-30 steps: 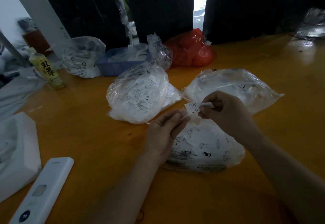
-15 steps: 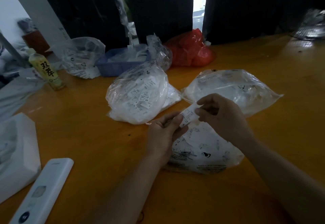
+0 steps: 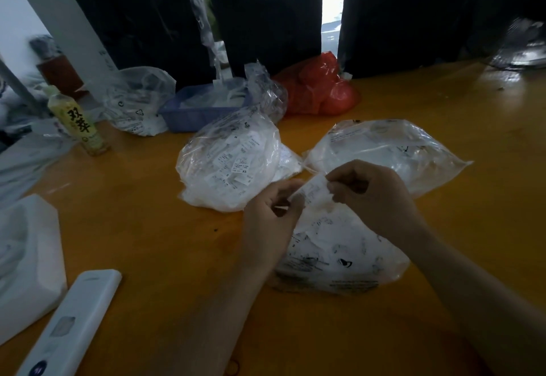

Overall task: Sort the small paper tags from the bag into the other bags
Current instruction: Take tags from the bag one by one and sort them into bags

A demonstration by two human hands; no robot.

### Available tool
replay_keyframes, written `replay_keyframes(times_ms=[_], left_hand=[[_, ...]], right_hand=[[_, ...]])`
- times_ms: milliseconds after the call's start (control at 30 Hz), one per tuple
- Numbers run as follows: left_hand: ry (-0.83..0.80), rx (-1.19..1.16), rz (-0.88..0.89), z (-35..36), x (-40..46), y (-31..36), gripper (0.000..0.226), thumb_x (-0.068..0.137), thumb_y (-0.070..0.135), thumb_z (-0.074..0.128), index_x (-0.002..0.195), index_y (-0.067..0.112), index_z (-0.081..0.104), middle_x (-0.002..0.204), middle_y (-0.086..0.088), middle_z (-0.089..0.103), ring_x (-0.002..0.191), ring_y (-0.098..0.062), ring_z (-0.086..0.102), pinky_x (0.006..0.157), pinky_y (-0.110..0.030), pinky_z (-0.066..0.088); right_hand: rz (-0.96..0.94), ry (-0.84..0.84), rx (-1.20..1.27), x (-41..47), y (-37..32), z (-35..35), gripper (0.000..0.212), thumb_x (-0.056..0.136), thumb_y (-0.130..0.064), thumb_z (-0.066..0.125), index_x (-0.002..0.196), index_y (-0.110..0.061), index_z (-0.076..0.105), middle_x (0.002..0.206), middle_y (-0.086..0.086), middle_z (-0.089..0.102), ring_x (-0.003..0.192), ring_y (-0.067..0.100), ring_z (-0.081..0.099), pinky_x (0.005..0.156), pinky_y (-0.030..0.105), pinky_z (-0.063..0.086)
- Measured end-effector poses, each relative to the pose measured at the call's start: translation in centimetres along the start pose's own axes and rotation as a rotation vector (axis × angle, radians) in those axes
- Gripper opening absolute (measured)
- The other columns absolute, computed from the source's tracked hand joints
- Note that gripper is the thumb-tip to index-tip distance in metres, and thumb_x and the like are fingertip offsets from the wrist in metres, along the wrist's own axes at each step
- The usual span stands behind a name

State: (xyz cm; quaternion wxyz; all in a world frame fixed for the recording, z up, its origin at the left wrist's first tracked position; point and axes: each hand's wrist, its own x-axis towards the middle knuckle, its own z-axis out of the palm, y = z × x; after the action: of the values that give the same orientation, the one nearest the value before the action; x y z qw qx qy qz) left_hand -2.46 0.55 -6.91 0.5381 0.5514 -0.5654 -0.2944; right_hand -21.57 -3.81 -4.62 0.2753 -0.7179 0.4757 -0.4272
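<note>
Both forearms reach in from the bottom edge and meet over the middle of the orange table (image 3: 443, 127). The left hand (image 3: 271, 213) is turned thumb-up, its fingers curled inward, and its fingertips pinch the lower left end of a small white paper tag (image 3: 313, 189). The right hand (image 3: 375, 195) comes in from the right with knuckles up and fingers bent, pinching the tag's upper right end between thumb and forefinger. The tag stretches slanted between the two hands, held above the near bag (image 3: 339, 251), a clear plastic bag of tags lying flat under the wrists.

A slim white sliver shows inside the left palm; it may be a second tag, but the view is too dim to tell.

Just beyond the hands sit two more clear bags: a bulging left bag (image 3: 230, 163) full of printed tags and a flatter right bag (image 3: 390, 151). Farther back are a blue tray (image 3: 189, 112), a red bag (image 3: 319, 89) and a bottle (image 3: 79, 124) at the left. A white remote (image 3: 74, 322) lies near the lower left corner.
</note>
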Motion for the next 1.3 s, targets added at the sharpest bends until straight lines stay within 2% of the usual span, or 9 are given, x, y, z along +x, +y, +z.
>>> replay_keyframes(times_ms=[200, 267, 367, 567, 800, 933, 1100, 1200, 1300], left_hand=[[0.371, 0.354, 0.197, -4.3, 4.7, 1.5, 0.026, 0.097, 0.008, 0.070, 0.118, 0.021, 0.076, 0.106, 0.006, 0.077, 0.084, -0.003, 0.070, 0.074, -0.020, 0.060], [0.450, 0.537, 0.171, -6.3, 7.0, 1.1, 0.025, 0.098, 0.005, 0.067, 0.120, 0.011, 0.076, 0.116, -0.006, 0.076, 0.098, -0.015, 0.072, 0.087, -0.024, 0.057], [0.337, 0.756, 0.062, -7.3, 9.4, -0.2, 0.026, 0.100, 0.011, 0.065, 0.124, 0.006, 0.074, 0.127, -0.011, 0.073, 0.118, -0.027, 0.066, 0.097, -0.022, 0.042], [-0.075, 1.128, -0.100, -4.9, 11.7, -1.6, 0.039, 0.108, 0.038, 0.040, 0.142, 0.043, 0.057, 0.158, 0.000, 0.035, 0.139, -0.033, 0.024, 0.110, -0.052, 0.027], [-0.181, 1.133, -0.036, -5.2, 12.3, -1.8, 0.054, 0.105, 0.019, 0.036, 0.155, 0.039, 0.041, 0.161, 0.007, 0.040, 0.141, -0.030, 0.028, 0.109, -0.051, 0.026], [0.002, 1.079, 0.054, -5.7, 11.1, -1.1, 0.048, 0.102, 0.015, 0.044, 0.147, 0.032, 0.053, 0.158, 0.006, 0.045, 0.144, -0.028, 0.029, 0.112, -0.052, 0.027], [0.335, 0.669, 0.458, -3.5, 7.0, 0.6, 0.029, 0.098, 0.013, 0.048, 0.112, 0.015, 0.073, 0.121, -0.002, 0.070, 0.121, -0.027, 0.055, 0.103, -0.044, 0.040], [0.255, 0.510, 0.538, -1.3, 4.2, 0.8, 0.024, 0.099, 0.006, 0.052, 0.109, 0.008, 0.074, 0.110, -0.004, 0.072, 0.110, -0.022, 0.061, 0.097, -0.032, 0.046], [0.038, 0.300, 0.345, 0.1, 1.6, 0.3, 0.022, 0.104, 0.018, 0.051, 0.116, 0.014, 0.070, 0.109, 0.005, 0.070, 0.101, -0.010, 0.065, 0.088, -0.028, 0.056]], right_hand=[[0.030, 0.267, -0.250, 2.2, 3.6, -2.1, 0.015, 0.099, -0.027, 0.064, 0.110, -0.023, 0.073, 0.093, -0.019, 0.068, 0.080, -0.011, 0.060, 0.070, 0.005, 0.044], [0.070, 0.290, -0.400, 3.1, 5.5, -2.9, 0.017, 0.099, -0.024, 0.063, 0.112, -0.018, 0.073, 0.108, -0.001, 0.072, 0.094, 0.006, 0.062, 0.086, 0.026, 0.049], [0.152, 0.195, -0.606, 3.8, 7.5, -3.7, 0.026, 0.100, -0.024, 0.060, 0.122, -0.015, 0.070, 0.131, 0.013, 0.065, 0.127, 0.033, 0.052, 0.110, 0.042, 0.030], [0.268, -0.032, -0.796, 3.5, 8.1, -3.2, 0.043, 0.104, -0.041, 0.049, 0.145, -0.032, 0.052, 0.156, 0.003, 0.043, 0.142, 0.038, 0.030, 0.114, 0.051, 0.028], [0.200, -0.016, -0.835, 3.4, 8.1, -2.9, 0.026, 0.100, -0.037, 0.057, 0.123, -0.034, 0.070, 0.142, -0.003, 0.058, 0.132, 0.032, 0.034, 0.105, 0.049, 0.027], [0.169, 0.104, -0.822, 3.4, 7.8, -3.0, 0.024, 0.102, -0.034, 0.056, 0.118, -0.028, 0.074, 0.131, -0.001, 0.067, 0.124, 0.033, 0.042, 0.096, 0.047, 0.033], [0.068, 0.220, -0.765, 3.3, 6.7, -3.0, 0.028, 0.103, -0.030, 0.053, 0.115, -0.015, 0.075, 0.121, 0.009, 0.072, 0.115, 0.038, 0.055, 0.097, 0.047, 0.042], [-0.023, 0.331, -0.567, 2.8, 5.3, -2.6, 0.020, 0.100, -0.023, 0.058, 0.103, -0.010, 0.073, 0.100, 0.006, 0.074, 0.091, 0.025, 0.061, 0.083, 0.034, 0.042], [-0.136, 0.333, -0.389, 2.0, 3.3, -2.4, 0.010, 0.099, -0.018, 0.062, 0.099, -0.012, 0.069, 0.084, -0.003, 0.068, 0.069, 0.010, 0.057, 0.065, 0.023, 0.040]])
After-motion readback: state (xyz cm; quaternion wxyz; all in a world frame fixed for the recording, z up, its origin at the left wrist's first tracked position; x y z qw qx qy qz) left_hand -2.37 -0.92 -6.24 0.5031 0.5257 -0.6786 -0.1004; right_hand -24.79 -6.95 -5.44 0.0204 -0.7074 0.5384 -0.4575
